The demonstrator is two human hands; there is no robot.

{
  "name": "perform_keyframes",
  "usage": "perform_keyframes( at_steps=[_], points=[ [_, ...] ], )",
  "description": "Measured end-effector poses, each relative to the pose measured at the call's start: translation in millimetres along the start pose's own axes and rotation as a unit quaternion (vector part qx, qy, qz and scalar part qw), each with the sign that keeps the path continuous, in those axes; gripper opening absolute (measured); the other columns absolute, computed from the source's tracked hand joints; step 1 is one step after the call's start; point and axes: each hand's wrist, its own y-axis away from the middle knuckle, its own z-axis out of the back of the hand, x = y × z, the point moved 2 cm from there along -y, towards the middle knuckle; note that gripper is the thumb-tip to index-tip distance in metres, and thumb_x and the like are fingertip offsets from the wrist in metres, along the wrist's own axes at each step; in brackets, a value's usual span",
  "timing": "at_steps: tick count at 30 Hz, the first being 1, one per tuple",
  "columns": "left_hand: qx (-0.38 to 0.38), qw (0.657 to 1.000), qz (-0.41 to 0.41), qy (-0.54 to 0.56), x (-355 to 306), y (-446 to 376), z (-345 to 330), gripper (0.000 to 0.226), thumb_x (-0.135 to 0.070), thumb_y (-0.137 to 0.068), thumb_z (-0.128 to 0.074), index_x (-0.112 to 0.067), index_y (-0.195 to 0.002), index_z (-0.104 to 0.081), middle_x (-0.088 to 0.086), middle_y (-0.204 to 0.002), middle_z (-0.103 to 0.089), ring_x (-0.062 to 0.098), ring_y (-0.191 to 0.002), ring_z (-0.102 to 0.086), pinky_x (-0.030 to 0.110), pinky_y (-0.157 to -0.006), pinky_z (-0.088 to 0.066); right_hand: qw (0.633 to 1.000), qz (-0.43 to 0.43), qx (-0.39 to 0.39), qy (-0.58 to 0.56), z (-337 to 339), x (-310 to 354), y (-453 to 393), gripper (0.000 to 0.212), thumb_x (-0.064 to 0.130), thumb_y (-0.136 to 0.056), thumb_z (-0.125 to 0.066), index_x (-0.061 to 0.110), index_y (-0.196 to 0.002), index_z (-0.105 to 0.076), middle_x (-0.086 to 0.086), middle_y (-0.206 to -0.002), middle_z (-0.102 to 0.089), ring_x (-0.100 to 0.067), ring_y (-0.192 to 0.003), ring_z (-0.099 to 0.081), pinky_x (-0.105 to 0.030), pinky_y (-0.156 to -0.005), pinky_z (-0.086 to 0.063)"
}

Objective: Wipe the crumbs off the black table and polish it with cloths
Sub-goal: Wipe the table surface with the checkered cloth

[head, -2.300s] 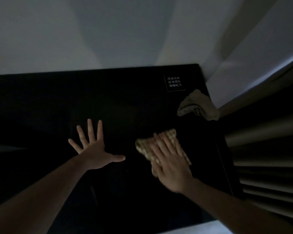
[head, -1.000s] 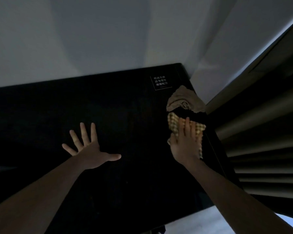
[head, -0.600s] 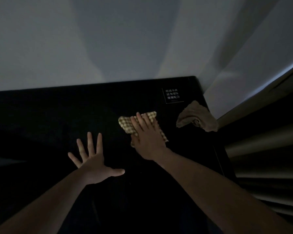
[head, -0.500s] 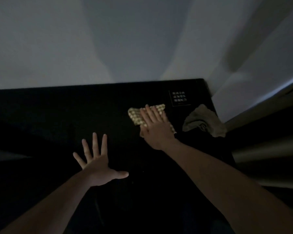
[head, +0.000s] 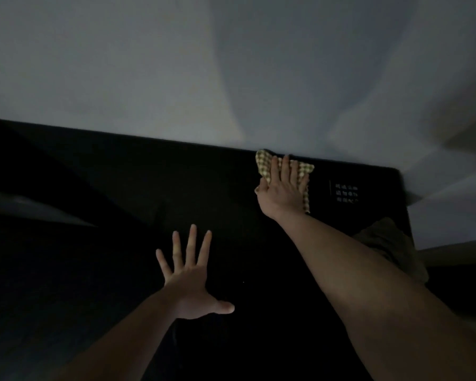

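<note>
Head view, I see right hand (head: 282, 192) flat, fingers straight, pressing yellow checked cloth (head: 302, 171), now moved up to black table (head: 121, 188) far edge, left hand (head: 190, 281) still splayed flat, crumpled olive cloth (head: 388, 240) untouched.

right hand (head: 282, 192) flat on checked cloth (head: 264, 164), cloth on surface (head: 121, 188) at its far edge against the wall (head: 231, 64) | label (head: 346, 193) just right of this grip | crumpled cloth (head: 390, 243) nearer and right, partly behind the forearm | left hand (head: 188, 281) flat on surface, nearer and left, well apart
</note>
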Motion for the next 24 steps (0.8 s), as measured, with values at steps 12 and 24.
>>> perform_keyframes(
  at_steps=[12,24],
  points=[
    [-0.011,0.999,0.038,-0.008,-6.1,0.3,0.5,0.159,-0.083,-0.053,-0.073,-0.037,-0.149,0.045,-0.009,-0.142,0.067,0.031,-0.131,0.062,0.067,-0.114,0.029,0.939,0.327,0.106,0.003,-30.9,115.5,31.2,0.067,0.040,-0.109,-0.037,0.034,-0.169,-0.007,0.006,-0.178,0.007,-0.020,-0.164,0.014,-0.052,-0.130,0.014],
    [-0.002,1.000,0.023,0.011,-5.6,3.5,3.8,0.160,-0.083,-0.052,-0.075,-0.038,-0.150,0.043,-0.010,-0.144,0.065,0.033,-0.133,0.060,0.069,-0.114,0.027,0.992,0.118,-0.045,0.007,-5.2,-39.3,28.6,0.065,0.050,-0.109,-0.020,0.027,-0.169,-0.012,0.001,-0.178,-0.005,-0.022,-0.165,0.000,-0.054,-0.132,0.001]
  ],
)
